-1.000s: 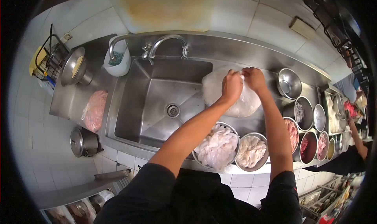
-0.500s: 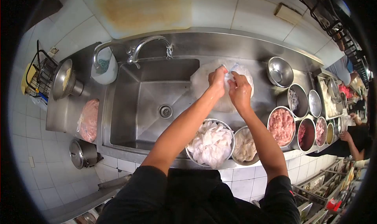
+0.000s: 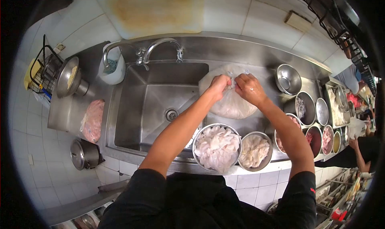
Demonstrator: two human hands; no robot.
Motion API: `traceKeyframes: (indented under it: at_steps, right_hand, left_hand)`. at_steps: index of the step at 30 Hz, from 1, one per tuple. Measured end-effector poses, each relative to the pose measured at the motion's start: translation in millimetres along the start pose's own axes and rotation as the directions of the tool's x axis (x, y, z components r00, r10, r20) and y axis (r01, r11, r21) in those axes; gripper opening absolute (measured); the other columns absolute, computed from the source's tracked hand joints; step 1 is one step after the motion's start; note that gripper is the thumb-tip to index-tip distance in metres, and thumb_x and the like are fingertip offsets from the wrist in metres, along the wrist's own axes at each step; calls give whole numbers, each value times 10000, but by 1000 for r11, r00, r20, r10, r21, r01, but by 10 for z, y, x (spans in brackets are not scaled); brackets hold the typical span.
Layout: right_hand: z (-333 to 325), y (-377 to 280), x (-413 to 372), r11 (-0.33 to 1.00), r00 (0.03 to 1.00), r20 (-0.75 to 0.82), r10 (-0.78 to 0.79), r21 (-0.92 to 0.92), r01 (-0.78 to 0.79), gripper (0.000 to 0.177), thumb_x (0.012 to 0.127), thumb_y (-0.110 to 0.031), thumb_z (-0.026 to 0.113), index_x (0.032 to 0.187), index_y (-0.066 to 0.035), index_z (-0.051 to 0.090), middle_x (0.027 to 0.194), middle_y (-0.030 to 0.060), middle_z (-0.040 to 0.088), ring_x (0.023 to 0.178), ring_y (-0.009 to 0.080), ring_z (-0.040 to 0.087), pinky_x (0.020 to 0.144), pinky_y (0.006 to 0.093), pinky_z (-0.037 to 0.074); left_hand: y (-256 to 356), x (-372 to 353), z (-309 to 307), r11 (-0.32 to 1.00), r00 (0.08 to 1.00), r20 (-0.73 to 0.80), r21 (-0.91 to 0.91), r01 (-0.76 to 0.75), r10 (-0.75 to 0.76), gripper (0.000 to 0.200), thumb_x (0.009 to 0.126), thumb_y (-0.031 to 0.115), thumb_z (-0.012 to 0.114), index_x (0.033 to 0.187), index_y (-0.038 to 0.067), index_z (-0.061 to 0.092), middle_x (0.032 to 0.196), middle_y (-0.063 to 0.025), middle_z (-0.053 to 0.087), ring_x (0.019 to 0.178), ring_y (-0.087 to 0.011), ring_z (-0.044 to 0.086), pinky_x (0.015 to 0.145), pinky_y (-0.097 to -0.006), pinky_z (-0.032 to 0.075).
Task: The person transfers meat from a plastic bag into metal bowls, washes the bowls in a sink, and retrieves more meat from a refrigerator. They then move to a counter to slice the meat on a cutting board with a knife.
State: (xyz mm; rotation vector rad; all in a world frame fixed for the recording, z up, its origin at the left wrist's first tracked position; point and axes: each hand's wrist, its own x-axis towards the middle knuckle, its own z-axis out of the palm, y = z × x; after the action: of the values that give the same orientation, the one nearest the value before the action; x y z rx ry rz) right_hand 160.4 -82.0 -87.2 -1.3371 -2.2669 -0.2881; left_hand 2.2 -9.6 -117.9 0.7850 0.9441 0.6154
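Observation:
A large translucent plastic bag [image 3: 232, 103] with pale contents rests on the steel counter, right of the sink. My left hand [image 3: 219, 85] is closed on the gathered top of the bag. Beside it, my right hand [image 3: 249, 88] also grips the bag's top with bent fingers. Nearer to me stand a bowl of pale whitish pieces [image 3: 217, 147] and a smaller bowl of yellowish pieces [image 3: 255, 150], both below the bag.
The sink [image 3: 162, 108] with a curved faucet [image 3: 160, 42] lies left. Steel bowls [image 3: 288, 79] and pots of meat stand right. A bag of pink meat [image 3: 93, 120] and a white bucket [image 3: 114, 70] are left. Another person's arm [image 3: 361, 154] shows far right.
My hands have drawn the bag's top together and moved slightly apart and lower. More of the bag's rounded body shows, and the view has shifted a little.

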Motion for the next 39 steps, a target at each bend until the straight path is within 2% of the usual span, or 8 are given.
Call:
traceKeyframes:
  at_steps: [12, 14, 17, 26, 29, 34, 38, 39]
  right_hand:
    - [53, 87, 30, 981, 986, 117, -123, -133, 138, 152, 723, -166, 684, 741, -55, 581, 759, 112, 564, 684, 292, 586, 690, 390, 492]
    - [86, 97, 62, 983, 988, 110, -105, -136, 120, 166, 717, -179, 678, 737, -52, 574, 755, 131, 571, 665, 316, 591, 678, 400, 500]
    - [122, 122, 70, 996, 991, 129, -27, -82, 37, 177, 715, -183, 663, 733, -40, 561, 750, 163, 589, 652, 350, 605, 665, 418, 510]
    - [254, 169, -141, 993, 980, 164, 117, 13, -121, 173, 750, -170, 642, 797, -8, 606, 785, 187, 625, 687, 361, 626, 693, 455, 521]
    - [209, 325, -283, 973, 956, 185, 229, 1, -233, 242, 775, -190, 655, 943, -15, 655, 902, 198, 640, 809, 362, 640, 752, 462, 520]
    - [252, -77, -223, 990, 968, 244, 54, 110, -83, 935, 685, -262, 820, 1478, -68, 364, 1197, 222, 620, 1143, 418, 542, 1022, 487, 401]
    - [1023, 475, -334, 912, 884, 300, 358, 88, -400, 629, 683, -48, 681, 1285, 72, 543, 1261, 253, 600, 1231, 390, 535, 1061, 484, 415]
    - [1100, 664, -354, 823, 902, 247, 354, 377, -426, 629, 658, -60, 673, 1265, 69, 571, 1273, 220, 608, 1258, 359, 527, 1096, 458, 392]
  left_hand:
    - [-38, -63, -136, 975, 989, 97, 183, -124, 108, 199, 740, -16, 562, 902, -51, 672, 995, -130, 673, 854, -256, 613, 765, -360, 492]
    - [12, -150, -87, 903, 969, 114, 351, -246, 220, 263, 742, -6, 562, 967, -50, 693, 1061, -179, 696, 929, -304, 646, 804, -369, 500]
    - [103, -166, 20, 484, 937, 206, 813, -324, 281, 276, 754, 25, 565, 988, 5, 711, 1060, -215, 690, 989, -367, 644, 834, -388, 502]
    - [-214, -241, -240, 426, 865, 231, 795, -432, 445, 355, 741, 62, 597, 1080, 32, 698, 1134, -222, 651, 1103, -374, 606, 979, -430, 463]
    - [-204, -397, -829, 206, 612, 264, 782, -588, 746, 448, 737, 15, 608, 1179, 52, 673, 1185, -188, 650, 1119, -296, 626, 950, -380, 491]
    - [226, -1515, -1635, 575, 744, -76, 687, -443, 664, 442, 711, 62, 648, 1148, -4, 670, 1150, -187, 668, 1078, -312, 635, 951, -383, 492]
    - [255, -2415, -2169, 672, 766, -313, 713, -201, 561, 474, 783, 87, 626, 1255, 42, 623, 1246, -151, 643, 1120, -277, 622, 935, -346, 501]
    - [301, -2690, -2218, 695, 761, -383, 709, -122, 524, 479, 783, 88, 623, 1259, 31, 617, 1238, -153, 647, 1117, -282, 625, 945, -346, 497]
